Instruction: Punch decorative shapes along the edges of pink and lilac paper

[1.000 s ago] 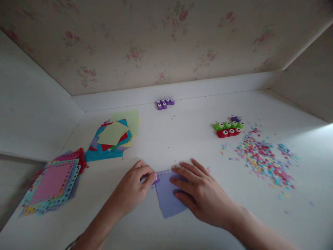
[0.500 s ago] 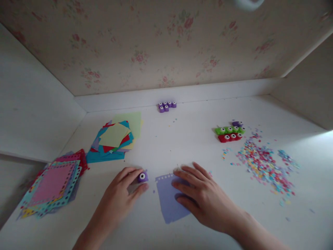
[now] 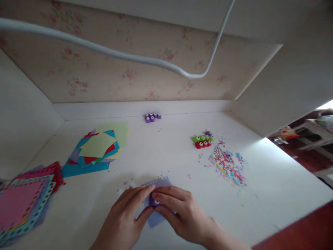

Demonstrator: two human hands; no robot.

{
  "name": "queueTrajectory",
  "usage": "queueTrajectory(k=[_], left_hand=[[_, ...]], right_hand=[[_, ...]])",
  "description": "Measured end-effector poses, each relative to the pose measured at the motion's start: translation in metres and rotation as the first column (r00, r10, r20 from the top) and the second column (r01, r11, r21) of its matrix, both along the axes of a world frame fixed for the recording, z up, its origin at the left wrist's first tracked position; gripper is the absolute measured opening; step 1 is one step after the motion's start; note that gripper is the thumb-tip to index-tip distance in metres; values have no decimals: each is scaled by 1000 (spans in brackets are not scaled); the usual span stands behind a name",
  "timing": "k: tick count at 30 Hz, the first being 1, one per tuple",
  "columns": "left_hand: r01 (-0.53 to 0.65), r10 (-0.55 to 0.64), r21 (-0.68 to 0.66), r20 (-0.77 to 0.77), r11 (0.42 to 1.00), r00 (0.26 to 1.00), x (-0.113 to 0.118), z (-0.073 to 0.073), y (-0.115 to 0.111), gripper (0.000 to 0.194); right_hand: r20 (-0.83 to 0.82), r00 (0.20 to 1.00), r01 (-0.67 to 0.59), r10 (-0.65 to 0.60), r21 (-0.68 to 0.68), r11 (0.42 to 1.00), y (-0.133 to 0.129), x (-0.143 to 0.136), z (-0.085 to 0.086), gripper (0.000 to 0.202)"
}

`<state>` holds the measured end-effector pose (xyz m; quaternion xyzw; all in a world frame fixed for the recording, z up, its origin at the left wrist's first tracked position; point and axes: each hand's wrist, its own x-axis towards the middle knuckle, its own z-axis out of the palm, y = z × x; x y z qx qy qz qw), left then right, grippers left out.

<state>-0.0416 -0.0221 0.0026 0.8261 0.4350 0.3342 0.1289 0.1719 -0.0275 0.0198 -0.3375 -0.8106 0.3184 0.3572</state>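
Observation:
A small purple craft punch (image 3: pixel 153 202) with a white top sits over a sheet of light purple paper (image 3: pixel 155 219). My left hand (image 3: pixel 128 213) closes on the punch from the left, thumb and fingers pinched about it. From the other side my right hand (image 3: pixel 180 210) grips it too, its fingers meeting those of the left. Most of the punch and the middle of the sheet are hidden by the fingers. Along the sheet's far edge runs a row of punched notches. A few loose paper bits (image 3: pixel 125 183) lie to the left of it.
A stack of hole-edged sheets (image 3: pixel 22 203) lies at the left, with a pile of coloured paper (image 3: pixel 96 147) behind it. Purple punches (image 3: pixel 152 117) stand near the wall. Green and red punches (image 3: pixel 203 140) and scattered confetti (image 3: pixel 229 165) are at the right.
My left hand has brought the punch onto the purple sheet. My right hand has gone from lying on the sheet to gripping the punch. The view has shifted and turned rightward.

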Motion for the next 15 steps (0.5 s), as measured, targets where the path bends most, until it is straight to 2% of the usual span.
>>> queueTrajectory(k=[3,6,9,12,15], left_hand=[[0,-1,21,22,1000,1000,2,-4,0,34],[30,-30,6,-19,1000,999,-5,-7,0,24],[122,-123,-19,-105,992,987,-14,-6,-4,14],[203,-202,-15,-189,979,961,-15,-4,-10,13],[254,-239,23,-261,967,935,-10,-4,-13,13]], right_hand=[[-37,992,114,-117,-69,991,-8,10,1,27],[-9,949,310,-315,-154,938,-11,34,-2,22],[1,853,510,-521,-208,835,-4,71,-10,21],[-34,741,624,-671,-335,706,8,116,-16,32],[14,620,738,-784,-348,578,21,157,-16,40]])
